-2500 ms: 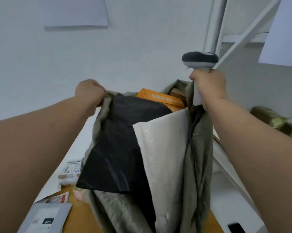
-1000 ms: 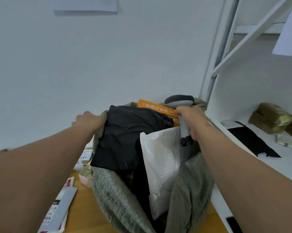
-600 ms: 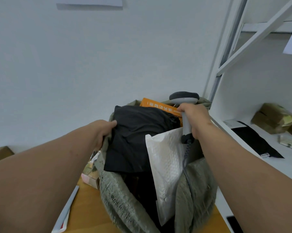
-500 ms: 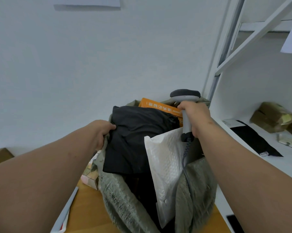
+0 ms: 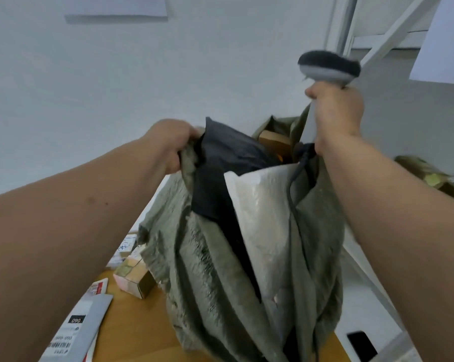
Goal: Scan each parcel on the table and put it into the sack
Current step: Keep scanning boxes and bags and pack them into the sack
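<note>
A grey-green woven sack (image 5: 210,278) stands on the wooden table (image 5: 131,335), stuffed with a black poly parcel (image 5: 228,163), a white bubble mailer (image 5: 262,218) and a brown box (image 5: 274,138) at the back. My left hand (image 5: 171,143) grips the sack's left rim. My right hand (image 5: 335,113) holds the grey barcode scanner (image 5: 327,67) and the sack's right rim together, raised high. The scanner's black cable (image 5: 293,184) hangs down over the mailer.
On the table left of the sack lie a small cardboard box (image 5: 134,276), a grey mailer with a label (image 5: 77,330) and a few flat parcels (image 5: 124,249). A white shelf (image 5: 372,283) on the right holds taped boxes (image 5: 429,176). A white wall is behind.
Both hands have pulled the sack's rim upward, stretching it taller. The right hand with the scanner rose well above the sack. The orange box at the back has sunk out of sight.
</note>
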{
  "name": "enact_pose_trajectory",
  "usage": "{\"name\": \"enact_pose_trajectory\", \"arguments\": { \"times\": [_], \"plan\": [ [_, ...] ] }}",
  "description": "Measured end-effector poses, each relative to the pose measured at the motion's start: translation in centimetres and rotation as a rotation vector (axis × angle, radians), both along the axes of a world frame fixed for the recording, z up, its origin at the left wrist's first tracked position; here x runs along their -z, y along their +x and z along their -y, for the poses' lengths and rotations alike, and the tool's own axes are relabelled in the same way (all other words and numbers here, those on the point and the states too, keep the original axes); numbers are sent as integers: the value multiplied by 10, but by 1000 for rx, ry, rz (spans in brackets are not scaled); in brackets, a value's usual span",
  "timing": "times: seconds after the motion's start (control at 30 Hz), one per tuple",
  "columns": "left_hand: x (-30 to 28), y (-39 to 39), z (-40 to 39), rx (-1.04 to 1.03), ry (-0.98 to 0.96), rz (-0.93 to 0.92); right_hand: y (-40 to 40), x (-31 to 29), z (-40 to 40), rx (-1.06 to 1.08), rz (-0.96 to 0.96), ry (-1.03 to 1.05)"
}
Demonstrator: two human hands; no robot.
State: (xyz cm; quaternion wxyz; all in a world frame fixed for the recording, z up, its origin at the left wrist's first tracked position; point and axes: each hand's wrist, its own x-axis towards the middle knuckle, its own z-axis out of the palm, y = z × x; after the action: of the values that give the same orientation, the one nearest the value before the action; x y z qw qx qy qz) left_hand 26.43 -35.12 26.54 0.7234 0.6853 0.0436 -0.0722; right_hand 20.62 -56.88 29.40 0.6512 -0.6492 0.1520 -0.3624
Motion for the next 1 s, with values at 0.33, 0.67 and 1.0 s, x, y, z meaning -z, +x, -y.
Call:
{"name": "enact_pose_trajectory", "arguments": {
  "times": [0.33, 0.67, 1.0],
  "plan": [
    [81, -9, -33, 14, 385, -317, -10, 43, 40, 6, -367, -65],
    [85, -9, -56, -8, 568, -442, -6, 66, 71, -30, -501, 121],
    [104, -25, -27, 97, 688, -420, -24, 117, 101, -101, -557, 455]
  ]
}}
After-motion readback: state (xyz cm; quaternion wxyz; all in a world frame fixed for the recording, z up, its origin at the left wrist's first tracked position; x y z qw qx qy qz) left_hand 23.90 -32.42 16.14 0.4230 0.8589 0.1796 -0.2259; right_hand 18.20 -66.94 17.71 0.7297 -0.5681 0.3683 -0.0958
